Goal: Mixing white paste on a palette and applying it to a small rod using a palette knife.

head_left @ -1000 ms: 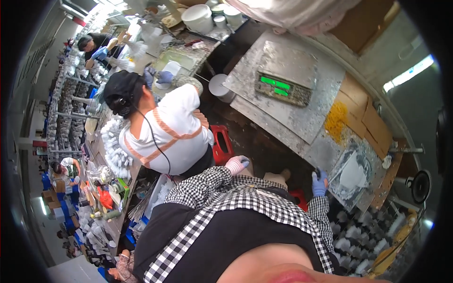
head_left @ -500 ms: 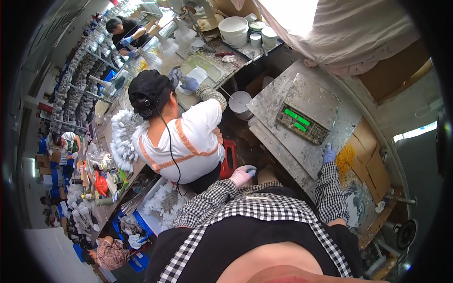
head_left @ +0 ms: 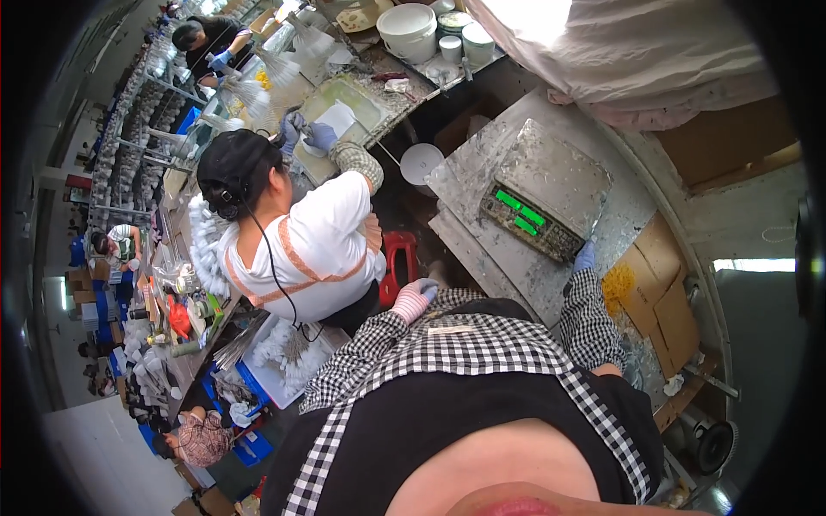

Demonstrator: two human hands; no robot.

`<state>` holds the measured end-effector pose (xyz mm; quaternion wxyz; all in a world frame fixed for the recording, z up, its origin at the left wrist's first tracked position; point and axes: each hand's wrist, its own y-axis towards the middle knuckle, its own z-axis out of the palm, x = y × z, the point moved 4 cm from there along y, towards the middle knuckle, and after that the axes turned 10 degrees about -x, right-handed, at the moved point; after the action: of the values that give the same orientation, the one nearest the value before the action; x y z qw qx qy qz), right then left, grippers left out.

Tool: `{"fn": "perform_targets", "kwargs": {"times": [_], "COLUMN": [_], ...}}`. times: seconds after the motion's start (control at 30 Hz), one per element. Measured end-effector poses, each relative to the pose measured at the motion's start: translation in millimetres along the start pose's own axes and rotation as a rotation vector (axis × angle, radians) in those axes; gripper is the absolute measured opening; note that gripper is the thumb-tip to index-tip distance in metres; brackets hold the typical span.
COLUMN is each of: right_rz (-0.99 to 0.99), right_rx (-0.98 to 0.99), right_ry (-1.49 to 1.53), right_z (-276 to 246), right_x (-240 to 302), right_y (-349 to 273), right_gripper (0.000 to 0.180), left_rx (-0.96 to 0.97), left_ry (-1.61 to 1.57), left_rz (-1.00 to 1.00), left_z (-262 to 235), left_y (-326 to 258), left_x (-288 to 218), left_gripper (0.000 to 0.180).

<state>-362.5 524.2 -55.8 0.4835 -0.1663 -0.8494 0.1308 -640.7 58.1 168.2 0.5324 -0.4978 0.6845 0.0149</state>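
A bench scale [head_left: 551, 185] with a worn, stained plate and a lit green display lies on the grey board to the right. My right hand [head_left: 585, 256], in a blue glove, is at the scale's near right corner; its fingers look extended and seem to touch the edge. My left hand [head_left: 415, 299], in a pink-and-white striped glove with blue-grey fingers, is held low in front of my body. Its fingers are curled together, and I see nothing in them. Checked sleeves cover both my forearms.
A person in white [head_left: 318, 236] sits close at left, gloved hands over a tray [head_left: 366, 107]. A red stool [head_left: 398, 262], white buckets [head_left: 407, 34] and a bin of white brush-like bundles [head_left: 288, 357] stand around. Yellow strands [head_left: 617, 285] and cardboard [head_left: 658, 267] lie right of the scale.
The whole view has shifted, moving the scene left. My right hand has come up against the scale's corner. The left hand stays low, its fingers more tucked in.
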Motion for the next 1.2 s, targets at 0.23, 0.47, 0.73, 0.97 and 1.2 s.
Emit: {"fn": "perform_targets", "kwargs": {"times": [0.23, 0.47, 0.73, 0.97, 1.2], "right_rz": [0.09, -0.187, -0.875, -0.749, -0.097], "right_rx": [0.09, -0.183, 0.186, 0.566, 0.685], "right_ry": [0.338, -0.018, -0.149, -0.432, -0.57], "right_z": [11.4, -53.6, 110.0, 370.0, 490.1], "right_x": [4.8, 40.1, 399.0, 442.9, 430.3], "right_y": [-30.6, 11.9, -184.0, -186.7, -141.6], "right_gripper": [0.092, 0.051, 0.022, 0.037, 0.045], "left_rx": [0.032, 0.078, -0.01, -0.292, -0.342], "left_ry": [0.143, 0.21, 0.197, 0.034, 0.145], "left_rz": [0.078, 0.321, 0.4, 0.115, 0.127], "left_z": [-7.7, -4.3, -38.6, -79.4, -107.7], "left_y": [39.9, 159.3, 335.3, 424.8, 496.0], "left_x": [-44.0, -140.1, -235.0, -204.3, -198.6], "left_gripper": [0.03, 0.03, 0.028, 0.037, 0.06]}}
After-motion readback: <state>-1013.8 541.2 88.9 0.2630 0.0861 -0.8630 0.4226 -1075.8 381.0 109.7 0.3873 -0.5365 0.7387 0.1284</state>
